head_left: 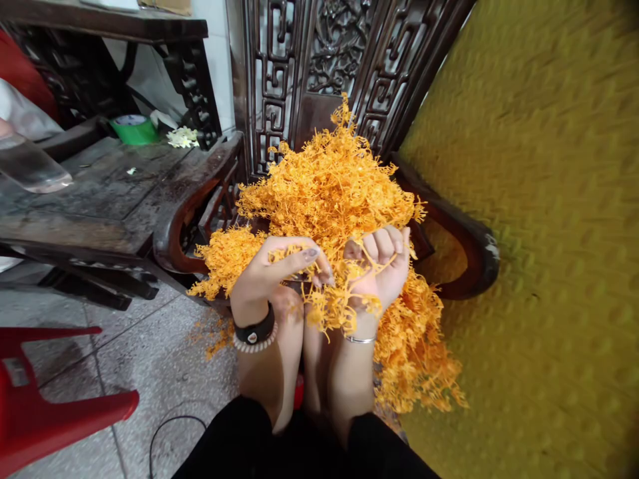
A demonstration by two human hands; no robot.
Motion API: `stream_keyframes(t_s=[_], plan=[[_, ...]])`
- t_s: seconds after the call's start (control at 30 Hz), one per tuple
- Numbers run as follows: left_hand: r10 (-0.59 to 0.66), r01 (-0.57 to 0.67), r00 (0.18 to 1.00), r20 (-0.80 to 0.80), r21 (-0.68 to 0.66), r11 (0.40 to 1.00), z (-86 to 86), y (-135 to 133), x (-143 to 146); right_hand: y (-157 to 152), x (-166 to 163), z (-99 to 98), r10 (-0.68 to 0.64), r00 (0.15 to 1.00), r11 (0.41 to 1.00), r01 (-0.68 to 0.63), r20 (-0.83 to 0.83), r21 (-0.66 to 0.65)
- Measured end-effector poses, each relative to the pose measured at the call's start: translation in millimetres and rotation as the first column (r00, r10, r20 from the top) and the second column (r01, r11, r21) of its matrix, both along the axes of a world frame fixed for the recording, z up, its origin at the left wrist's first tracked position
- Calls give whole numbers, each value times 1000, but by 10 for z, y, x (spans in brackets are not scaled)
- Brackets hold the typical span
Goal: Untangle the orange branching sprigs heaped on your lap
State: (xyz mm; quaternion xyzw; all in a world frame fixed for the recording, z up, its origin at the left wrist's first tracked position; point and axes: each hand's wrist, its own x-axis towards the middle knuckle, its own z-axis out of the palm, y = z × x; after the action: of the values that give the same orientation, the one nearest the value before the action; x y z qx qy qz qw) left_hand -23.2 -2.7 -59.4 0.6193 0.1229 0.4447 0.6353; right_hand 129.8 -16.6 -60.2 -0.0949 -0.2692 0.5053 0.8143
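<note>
A big heap of orange plastic sprigs (329,193) lies piled on the seat of a dark carved wooden chair (279,80). My left hand (274,269), with a black band and a bead bracelet at the wrist, pinches a small bunch of the orange sprigs between thumb and fingers. My right hand (382,266), wearing a thin silver bangle, is curled into a fist around more of the sprigs. Both hands are held close together just in front of the heap, and strands hang down over my wrists.
A yellow textured surface (539,233) fills the right side. A dark wooden table (90,193) at the left carries a green tape roll (134,128) and small white flowers (182,137). A red plastic stool (44,399) stands on the grey tiled floor, where orange bits lie scattered.
</note>
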Motion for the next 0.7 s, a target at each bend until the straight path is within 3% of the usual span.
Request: stream_keyframes(t_s=[0.13,0.3,0.47,0.53,0.63,0.7], plan=[[64,-61,991,-120,34,998,47,-9,11,-41,65,20,-25,998,1000,24,-52,-19],[59,-57,996,-70,33,998,109,-100,112,-19,82,-2,-94,994,995,92,-49,-49],[-34,82,978,-207,226,971,185,-163,296,-5,146,-14,-161,987,986,160,-14,-42],[31,40,962,-273,253,967,159,-139,364,-28,181,-14,-182,983,983,181,-38,-16],[224,-105,896,-383,306,946,91,-84,422,-63,228,-28,-206,974,978,209,-92,25],[265,-110,864,-428,352,929,63,-55,424,-71,246,-50,-212,970,976,217,-117,34]])
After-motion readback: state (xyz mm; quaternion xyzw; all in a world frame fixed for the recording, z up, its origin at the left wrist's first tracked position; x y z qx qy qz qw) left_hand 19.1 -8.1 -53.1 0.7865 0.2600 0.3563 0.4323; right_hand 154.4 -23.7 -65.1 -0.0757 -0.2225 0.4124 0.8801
